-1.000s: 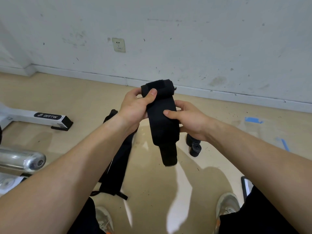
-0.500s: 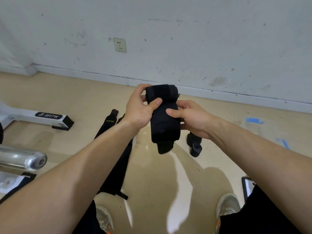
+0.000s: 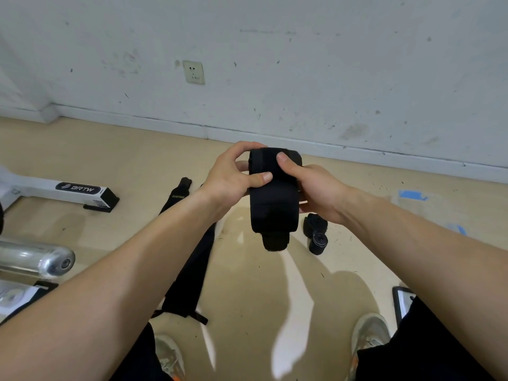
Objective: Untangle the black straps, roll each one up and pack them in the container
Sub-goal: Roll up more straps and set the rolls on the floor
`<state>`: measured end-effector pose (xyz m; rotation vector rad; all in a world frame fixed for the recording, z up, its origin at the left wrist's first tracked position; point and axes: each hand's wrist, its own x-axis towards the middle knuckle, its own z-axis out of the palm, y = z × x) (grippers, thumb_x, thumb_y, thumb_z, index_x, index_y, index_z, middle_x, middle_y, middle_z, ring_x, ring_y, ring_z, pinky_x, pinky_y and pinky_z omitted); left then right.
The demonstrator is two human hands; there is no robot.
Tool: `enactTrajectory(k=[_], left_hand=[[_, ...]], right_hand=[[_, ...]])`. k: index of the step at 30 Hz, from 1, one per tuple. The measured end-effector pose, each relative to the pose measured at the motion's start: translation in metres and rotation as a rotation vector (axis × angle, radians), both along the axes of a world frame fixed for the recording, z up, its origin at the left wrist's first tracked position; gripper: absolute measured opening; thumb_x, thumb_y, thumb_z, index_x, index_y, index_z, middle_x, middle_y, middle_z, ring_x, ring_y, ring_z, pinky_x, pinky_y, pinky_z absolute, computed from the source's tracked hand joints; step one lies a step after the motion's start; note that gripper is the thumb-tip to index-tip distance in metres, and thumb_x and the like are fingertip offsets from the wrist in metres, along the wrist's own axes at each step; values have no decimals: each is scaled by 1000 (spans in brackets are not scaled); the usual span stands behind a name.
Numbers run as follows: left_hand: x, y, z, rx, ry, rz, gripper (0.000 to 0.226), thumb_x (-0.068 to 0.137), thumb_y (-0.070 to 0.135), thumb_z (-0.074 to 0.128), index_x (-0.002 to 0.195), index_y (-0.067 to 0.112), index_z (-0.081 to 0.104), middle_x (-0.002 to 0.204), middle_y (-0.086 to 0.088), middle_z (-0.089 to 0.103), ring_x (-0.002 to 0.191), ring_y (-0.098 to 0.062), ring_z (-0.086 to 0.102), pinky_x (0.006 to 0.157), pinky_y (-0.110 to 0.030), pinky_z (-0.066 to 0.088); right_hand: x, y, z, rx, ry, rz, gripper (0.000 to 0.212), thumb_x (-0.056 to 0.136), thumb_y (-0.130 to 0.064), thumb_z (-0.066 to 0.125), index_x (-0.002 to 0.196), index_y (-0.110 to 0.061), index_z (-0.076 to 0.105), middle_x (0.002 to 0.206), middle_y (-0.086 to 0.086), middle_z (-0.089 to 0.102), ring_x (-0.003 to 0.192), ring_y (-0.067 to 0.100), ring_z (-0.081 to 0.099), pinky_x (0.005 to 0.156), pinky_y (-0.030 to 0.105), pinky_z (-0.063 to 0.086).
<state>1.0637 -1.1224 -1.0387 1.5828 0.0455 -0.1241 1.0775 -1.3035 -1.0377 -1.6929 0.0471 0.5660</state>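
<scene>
I held the strap (image 3: 272, 210) in both hands, in front of me and above the floor (image 3: 247, 284). It was wound into a thick roll, with a short tail hanging from its lower edge. My left hand (image 3: 233, 177) gripped the strap's left side, thumb laid across the front and fingers curled over the top. My right hand (image 3: 316, 188) gripped its right side, thumb pressed on the upper front and fingers wrapped behind. Below and left of the strap, a loose strap (image 3: 189, 270) lay stretched along the floor, partly hidden by my left forearm. Just below and right of the strap, small rolls (image 3: 317, 233) lay together on the floor. Far left of the strap stood a white frame (image 3: 68, 188) marked BRTW and a chrome bar (image 3: 35, 259). Above and left of the strap, a socket (image 3: 194, 72) sat in the wall.
</scene>
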Motion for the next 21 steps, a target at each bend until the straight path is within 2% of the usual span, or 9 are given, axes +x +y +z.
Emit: enactTrajectory(k=[3, 6, 9, 11, 12, 15, 18, 21], left_hand=[[-2, -1, 4, -99, 85, -35, 56, 86, -10, 73, 131, 22, 63, 112, -25, 72, 99, -36, 75, 77, -36, 61], [-2, -1, 9, -200, 158, -38, 52, 88, -13, 67, 129, 19, 64, 108, -19, 73, 89, -25, 76, 71, -30, 61], [-3, -2, 15, -295, 242, -4, 29, 95, 12, 71, 124, 13, 69, 110, -13, 72, 99, -24, 74, 78, -33, 63], [-4, -2, 13, -265, 260, -4, 30, 95, 29, 73, 117, 8, 73, 104, -11, 77, 100, -24, 76, 81, -34, 63], [-4, -2, 12, -237, 252, 3, 32, 94, 30, 74, 116, 7, 74, 103, -9, 78, 99, -24, 76, 80, -32, 62], [-4, -1, 10, -221, 215, 28, 31, 92, 21, 75, 118, 5, 72, 109, -13, 77, 98, -25, 76, 76, -30, 62], [-3, 1, 14, -253, 214, 57, 27, 96, 19, 71, 117, 2, 73, 103, -11, 78, 88, -20, 78, 71, -29, 62], [0, 6, 18, -280, 213, 95, 25, 98, 18, 69, 115, 1, 73, 96, -9, 78, 84, -17, 77, 70, -30, 62]], right_hand=[[-2, -1, -2, 8, -47, -15, 47, 92, -61, 59, 109, -19, 71, 98, -1, 79, 93, 19, 74, 81, 35, 57], [-4, 1, -4, -2, -105, -21, 39, 94, -56, 60, 107, -21, 71, 99, -1, 79, 95, 19, 75, 83, 38, 61], [-5, 2, -7, -20, -147, -12, 37, 96, -51, 62, 113, -20, 69, 104, 0, 78, 96, 19, 75, 81, 39, 62], [-6, 4, -8, -12, -164, 8, 35, 96, -47, 63, 117, -19, 67, 106, 1, 77, 94, 16, 75, 77, 38, 63], [-7, 5, -9, -1, -167, 17, 35, 96, -45, 64, 119, -19, 66, 107, 1, 76, 94, 15, 75, 77, 37, 63], [-8, 10, -10, 40, -165, 7, 35, 96, -43, 66, 122, -19, 65, 109, 0, 77, 95, 13, 75, 77, 33, 63], [-8, 13, -13, 93, -120, -20, 41, 92, -40, 72, 125, -19, 62, 110, 1, 77, 95, 15, 76, 78, 33, 61], [-9, 13, -19, 45, -87, 32, 43, 89, -28, 77, 126, -14, 60, 106, 7, 77, 92, 20, 76, 73, 33, 60]])
